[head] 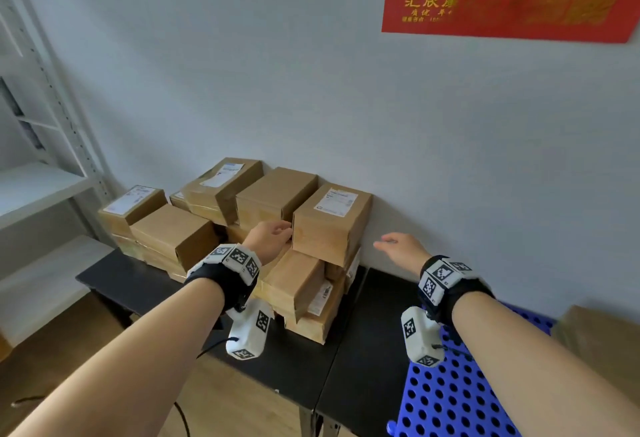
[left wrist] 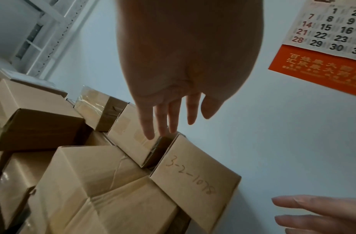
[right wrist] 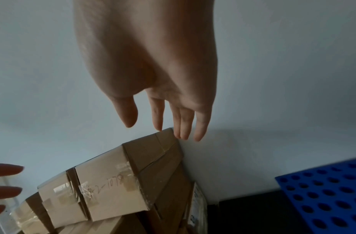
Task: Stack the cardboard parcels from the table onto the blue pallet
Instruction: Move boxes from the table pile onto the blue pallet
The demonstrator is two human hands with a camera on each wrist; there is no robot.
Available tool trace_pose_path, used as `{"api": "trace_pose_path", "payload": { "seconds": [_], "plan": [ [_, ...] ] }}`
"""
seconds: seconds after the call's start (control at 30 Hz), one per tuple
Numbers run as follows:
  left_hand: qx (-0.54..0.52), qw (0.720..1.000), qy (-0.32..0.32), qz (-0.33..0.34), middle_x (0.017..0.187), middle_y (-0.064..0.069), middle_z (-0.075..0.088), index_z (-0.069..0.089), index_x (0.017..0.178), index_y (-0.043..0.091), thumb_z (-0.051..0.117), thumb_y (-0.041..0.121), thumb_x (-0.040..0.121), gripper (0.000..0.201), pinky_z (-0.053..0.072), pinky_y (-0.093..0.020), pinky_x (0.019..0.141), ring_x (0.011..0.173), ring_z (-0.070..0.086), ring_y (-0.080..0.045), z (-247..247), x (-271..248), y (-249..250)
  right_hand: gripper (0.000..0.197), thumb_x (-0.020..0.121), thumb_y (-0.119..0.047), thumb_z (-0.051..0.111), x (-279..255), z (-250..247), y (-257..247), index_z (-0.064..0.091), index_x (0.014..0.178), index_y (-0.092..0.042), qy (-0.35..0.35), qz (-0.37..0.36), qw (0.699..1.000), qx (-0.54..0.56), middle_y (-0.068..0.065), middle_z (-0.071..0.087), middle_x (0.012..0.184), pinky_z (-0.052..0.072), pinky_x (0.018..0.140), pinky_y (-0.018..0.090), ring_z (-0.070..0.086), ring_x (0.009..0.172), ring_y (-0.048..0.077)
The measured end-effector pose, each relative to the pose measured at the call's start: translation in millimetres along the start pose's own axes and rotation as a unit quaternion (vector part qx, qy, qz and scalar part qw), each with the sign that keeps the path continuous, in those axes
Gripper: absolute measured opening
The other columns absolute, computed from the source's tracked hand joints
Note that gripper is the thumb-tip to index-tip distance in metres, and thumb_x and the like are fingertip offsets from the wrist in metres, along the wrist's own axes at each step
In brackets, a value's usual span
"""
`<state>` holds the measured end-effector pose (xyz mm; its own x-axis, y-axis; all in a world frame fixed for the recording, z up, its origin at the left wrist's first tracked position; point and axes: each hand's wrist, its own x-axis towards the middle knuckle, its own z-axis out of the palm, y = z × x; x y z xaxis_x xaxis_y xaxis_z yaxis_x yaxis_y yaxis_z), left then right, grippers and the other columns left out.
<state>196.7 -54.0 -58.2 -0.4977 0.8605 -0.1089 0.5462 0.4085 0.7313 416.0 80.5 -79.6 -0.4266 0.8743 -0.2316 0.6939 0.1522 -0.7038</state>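
Observation:
Several brown cardboard parcels are piled on the black table against the wall. The rightmost top parcel carries a white label and the handwriting "3-2-1078". My left hand reaches to its left side with straight fingers entering the gap beside the neighbouring parcel. My right hand hovers open to the right of that parcel, fingers spread near its far corner, apart from it. The blue perforated pallet lies at the lower right.
A white metal shelf rack stands on the left. A red wall calendar hangs above right. Another cardboard box sits at the right edge by the pallet. Wooden floor shows below the table's front edge.

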Motion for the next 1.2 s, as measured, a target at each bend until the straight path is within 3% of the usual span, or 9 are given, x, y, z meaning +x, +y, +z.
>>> {"api": "trace_pose_path", "payload": {
  "seconds": [0.3, 0.47, 0.57, 0.67, 0.77, 0.93, 0.97, 1.07, 1.2],
  "plan": [
    [-0.123, 0.992, -0.006, -0.016, 0.136, -0.007, 0.050, 0.047, 0.135, 0.017, 0.044, 0.025, 0.098, 0.038, 0.040, -0.034, 0.101, 0.123, 0.047, -0.020, -11.7, 62.3, -3.9, 0.064, 0.093, -0.034, 0.056, 50.8, 27.2, -32.9, 0.029, 0.146, -0.012, -0.008, 0.028, 0.984, 0.175, 0.008, 0.032, 0.152, 0.032, 0.111, 0.045, 0.033, 0.138, 0.025],
    [-0.294, 0.950, -0.089, -0.058, 0.146, -0.006, 0.039, 0.036, 0.142, 0.014, 0.042, 0.028, 0.099, 0.046, 0.031, -0.037, 0.109, 0.135, 0.036, -0.022, -10.1, 83.3, -5.9, 0.066, 0.095, -0.035, 0.052, 63.7, 38.9, -38.3, 0.020, 0.150, -0.016, 0.001, 0.069, 0.959, 0.275, 0.006, 0.029, 0.153, 0.039, 0.102, 0.044, 0.035, 0.136, 0.025],
    [-0.301, 0.944, -0.125, -0.053, 0.146, -0.006, 0.039, 0.035, 0.143, 0.014, 0.039, 0.028, 0.100, 0.045, 0.027, -0.039, 0.112, 0.135, 0.036, -0.022, -4.0, 94.2, -8.4, 0.054, 0.097, -0.033, 0.049, 65.7, 43.7, -40.7, 0.029, 0.145, -0.018, 0.004, 0.088, 0.939, 0.332, 0.001, 0.041, 0.142, 0.040, 0.101, 0.043, 0.042, 0.126, 0.020],
    [-0.320, 0.936, -0.138, -0.056, 0.145, -0.005, 0.041, 0.034, 0.143, 0.015, 0.036, 0.027, 0.101, 0.045, 0.028, -0.038, 0.111, 0.133, 0.038, -0.022, 1.6, 107.2, -12.5, 0.019, 0.101, -0.029, 0.040, 69.8, 46.9, -39.9, 0.053, 0.115, -0.030, 0.000, 0.092, 0.916, 0.390, -0.005, 0.056, 0.122, 0.043, 0.096, 0.041, 0.051, 0.109, 0.014],
    [-0.323, 0.933, -0.148, -0.062, 0.138, -0.003, 0.046, 0.034, 0.143, 0.014, 0.035, 0.027, 0.101, 0.044, 0.034, -0.032, 0.100, 0.120, 0.044, -0.017, 5.4, 116.6, -14.6, 0.022, 0.102, -0.027, 0.037, 76.8, 50.0, -35.5, 0.058, 0.099, -0.034, 0.004, 0.097, 0.902, 0.422, -0.007, 0.060, 0.105, 0.043, 0.093, 0.041, 0.054, 0.098, 0.012],
    [-0.337, 0.925, -0.161, -0.077, 0.105, 0.000, 0.061, 0.060, 0.103, 0.017, 0.034, 0.023, 0.101, 0.027, 0.042, -0.020, 0.070, 0.087, 0.055, -0.009, 13.2, 126.8, -15.6, 0.030, 0.102, -0.028, 0.035, 81.5, 55.5, -30.8, 0.054, 0.125, -0.029, -0.003, 0.111, 0.883, 0.456, -0.005, 0.059, 0.116, 0.041, 0.099, 0.045, 0.053, 0.109, 0.017],
    [-0.335, 0.924, -0.165, -0.080, 0.105, 0.000, 0.062, 0.059, 0.105, 0.018, 0.034, 0.022, 0.101, 0.026, 0.042, -0.020, 0.068, 0.088, 0.056, -0.009, 14.5, 128.5, -16.7, 0.031, 0.102, -0.029, 0.036, 82.6, 56.1, -29.1, 0.052, 0.128, -0.030, -0.005, 0.113, 0.880, 0.461, -0.004, 0.059, 0.117, 0.041, 0.099, 0.045, 0.052, 0.113, 0.019],
    [-0.332, 0.924, -0.171, -0.084, 0.130, -0.003, 0.053, 0.045, 0.136, 0.013, 0.037, 0.016, 0.100, 0.037, 0.041, -0.025, 0.089, 0.116, 0.049, -0.016, 12.1, 129.5, -21.2, 0.034, 0.101, -0.029, 0.038, 84.1, 55.2, -28.0, 0.049, 0.134, -0.031, -0.004, 0.113, 0.877, 0.468, -0.001, 0.055, 0.127, 0.043, 0.099, 0.047, 0.047, 0.123, 0.024],
    [-0.354, 0.911, -0.196, -0.081, 0.137, -0.003, 0.048, 0.037, 0.143, 0.013, 0.038, 0.015, 0.100, 0.043, 0.032, -0.037, 0.111, 0.128, 0.042, -0.020, 13.4, 127.8, -26.5, 0.037, 0.101, -0.028, 0.038, 82.2, 53.1, -26.3, 0.046, 0.137, -0.033, 0.005, 0.109, 0.880, 0.462, -0.001, 0.051, 0.136, 0.041, 0.102, 0.049, 0.045, 0.126, 0.024]
  ]
}}
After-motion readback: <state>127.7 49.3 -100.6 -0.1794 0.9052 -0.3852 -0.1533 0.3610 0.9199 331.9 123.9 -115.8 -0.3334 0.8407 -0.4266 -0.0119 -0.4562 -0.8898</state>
